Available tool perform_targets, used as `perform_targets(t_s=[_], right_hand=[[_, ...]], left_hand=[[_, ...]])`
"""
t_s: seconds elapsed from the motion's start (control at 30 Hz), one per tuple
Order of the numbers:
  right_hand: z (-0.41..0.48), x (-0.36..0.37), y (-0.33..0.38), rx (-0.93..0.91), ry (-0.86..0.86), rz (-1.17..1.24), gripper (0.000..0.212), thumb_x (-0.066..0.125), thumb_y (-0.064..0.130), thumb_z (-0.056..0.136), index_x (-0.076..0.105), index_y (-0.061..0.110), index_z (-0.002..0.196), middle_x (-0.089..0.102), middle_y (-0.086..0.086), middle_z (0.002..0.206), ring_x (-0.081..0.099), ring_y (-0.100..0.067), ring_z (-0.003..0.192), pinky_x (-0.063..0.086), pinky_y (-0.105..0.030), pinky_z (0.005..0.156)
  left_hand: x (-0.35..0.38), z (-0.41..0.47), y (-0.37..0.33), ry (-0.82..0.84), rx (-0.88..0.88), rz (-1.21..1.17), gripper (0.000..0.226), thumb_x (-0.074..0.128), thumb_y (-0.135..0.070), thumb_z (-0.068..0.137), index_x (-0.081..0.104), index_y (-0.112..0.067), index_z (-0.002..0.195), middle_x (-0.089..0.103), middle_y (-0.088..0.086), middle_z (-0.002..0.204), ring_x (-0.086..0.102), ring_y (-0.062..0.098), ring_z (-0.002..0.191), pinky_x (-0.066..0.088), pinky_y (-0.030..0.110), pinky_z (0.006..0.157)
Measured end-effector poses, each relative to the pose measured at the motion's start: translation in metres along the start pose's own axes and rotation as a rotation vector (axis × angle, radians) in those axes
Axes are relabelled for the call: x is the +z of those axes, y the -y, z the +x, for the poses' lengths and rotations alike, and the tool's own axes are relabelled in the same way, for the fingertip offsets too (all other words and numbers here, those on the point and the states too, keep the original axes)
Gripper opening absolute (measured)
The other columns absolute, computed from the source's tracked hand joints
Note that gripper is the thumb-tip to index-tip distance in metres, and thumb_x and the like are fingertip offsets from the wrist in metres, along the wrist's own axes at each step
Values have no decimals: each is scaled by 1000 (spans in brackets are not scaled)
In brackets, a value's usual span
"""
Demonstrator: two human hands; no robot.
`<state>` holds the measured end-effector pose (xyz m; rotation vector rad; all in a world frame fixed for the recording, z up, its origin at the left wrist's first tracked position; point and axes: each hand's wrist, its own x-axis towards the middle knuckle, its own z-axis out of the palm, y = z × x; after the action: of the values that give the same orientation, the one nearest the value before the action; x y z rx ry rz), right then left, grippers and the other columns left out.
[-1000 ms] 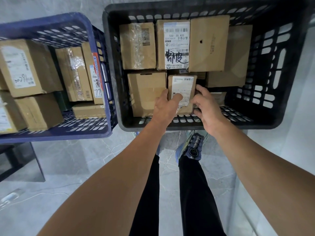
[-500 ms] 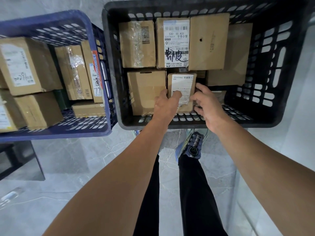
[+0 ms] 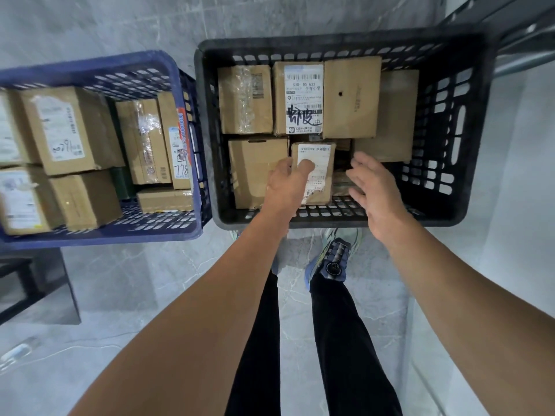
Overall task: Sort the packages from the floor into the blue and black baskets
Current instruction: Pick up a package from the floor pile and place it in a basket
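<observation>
A small cardboard package with a white label [image 3: 319, 169] lies in the near middle of the black basket [image 3: 468, 133], between a plain box and a gap. My left hand [image 3: 285, 184] holds its left edge, thumb on the label. My right hand [image 3: 372, 187] hovers just right of the package with its fingers spread, holding nothing. The black basket holds several brown boxes, one with a large barcode label [image 3: 303, 99]. The blue basket [image 3: 99, 66] at the left also holds several cardboard boxes.
Both baskets stand side by side above a grey marbled floor [image 3: 135, 295]. My legs and shoes [image 3: 330, 262] are below the black basket's near wall. A dark piece of furniture [image 3: 33, 283] sits at the lower left, metal bars [image 3: 516, 34] at the upper right.
My right hand has let go of the labelled package and drawn back to the right, fingers spread. My left hand stays on the package. The view has pulled back from the baskets.
</observation>
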<state>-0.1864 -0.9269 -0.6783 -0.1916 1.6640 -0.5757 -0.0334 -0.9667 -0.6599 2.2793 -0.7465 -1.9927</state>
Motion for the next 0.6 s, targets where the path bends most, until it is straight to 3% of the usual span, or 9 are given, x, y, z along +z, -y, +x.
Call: perform_targets(t_s=[0.17, 0.37, 0.5, 0.6], right_hand=[[-64, -21, 54, -110, -24, 106, 40, 55, 18, 104, 57, 25, 143, 58, 5, 144, 53, -10, 135, 37, -40, 122], [-176, -43, 140, -321, -4, 141, 59, 54, 28, 102, 41, 16, 158, 47, 2, 158, 45, -13, 144, 33, -40, 124], [-259, -56, 194, -447, -33, 187, 77, 55, 41, 87, 39, 16, 159, 47, 3, 158, 45, -10, 143, 36, -32, 119], [-315, -65, 222, -530, -91, 253, 70, 58, 38, 90, 44, 18, 156, 53, 6, 153, 50, -7, 140, 37, -34, 121]], left_hand=[[-18, -69, -52, 43, 121, 0, 58, 55, -46, 102, 41, -27, 155, 42, -1, 159, 45, 25, 140, 39, 46, 115], [-39, -186, -126, 74, 346, -1, 63, 56, -45, 102, 37, -24, 159, 43, -3, 158, 43, 17, 142, 37, 47, 119], [-48, -272, -170, 125, 456, 14, 60, 57, -49, 102, 42, -27, 156, 45, -6, 157, 42, 15, 143, 34, 46, 121], [-52, -331, -197, 173, 551, 35, 58, 55, -51, 103, 44, -29, 155, 45, -8, 156, 43, 12, 143, 33, 45, 123]])
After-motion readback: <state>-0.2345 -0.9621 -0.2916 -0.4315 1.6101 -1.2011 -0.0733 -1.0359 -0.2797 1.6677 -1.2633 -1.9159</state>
